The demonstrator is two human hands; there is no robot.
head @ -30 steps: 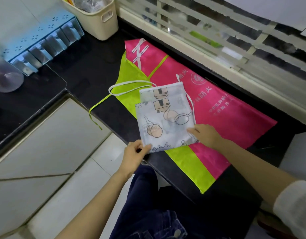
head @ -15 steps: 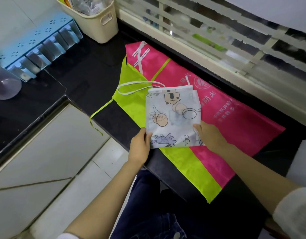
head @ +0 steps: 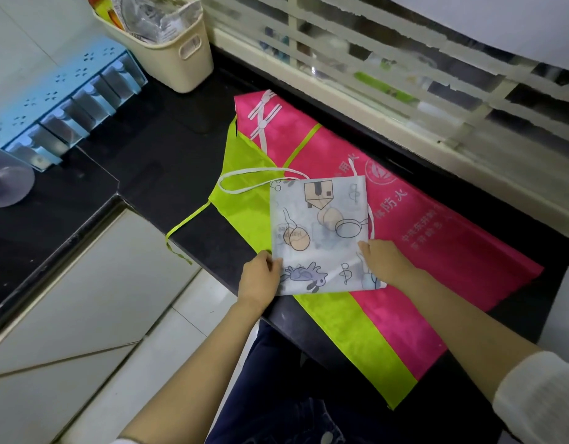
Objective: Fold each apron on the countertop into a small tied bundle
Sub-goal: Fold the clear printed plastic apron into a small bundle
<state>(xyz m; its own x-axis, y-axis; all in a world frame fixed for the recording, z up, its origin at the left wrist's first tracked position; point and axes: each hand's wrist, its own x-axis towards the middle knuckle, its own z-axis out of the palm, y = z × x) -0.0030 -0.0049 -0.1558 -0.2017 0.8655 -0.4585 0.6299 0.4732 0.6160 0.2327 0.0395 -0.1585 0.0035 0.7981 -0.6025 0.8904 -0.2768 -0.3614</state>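
The folded cartoon-print apron (head: 320, 232) lies before me on the pink-and-green apron (head: 443, 257), long axis running away; my left hand (head: 259, 278) pinches its near-left corner; my right hand (head: 387, 261) covers the near-right edge, grip unclear.

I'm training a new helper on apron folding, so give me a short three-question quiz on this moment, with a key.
1. True or false: the white printed apron lies straight on the bare black countertop.
2. Where does its white strap loop mostly lie? A. on the green part of the pink and green apron; B. in the beige basket; C. on the floor.
3. Fill in: the left hand holds the white apron's ___ edge, while the right hand rests on its near right corner.

Key: 1 false, it lies on the pink and green apron. 2 A. 3 left.
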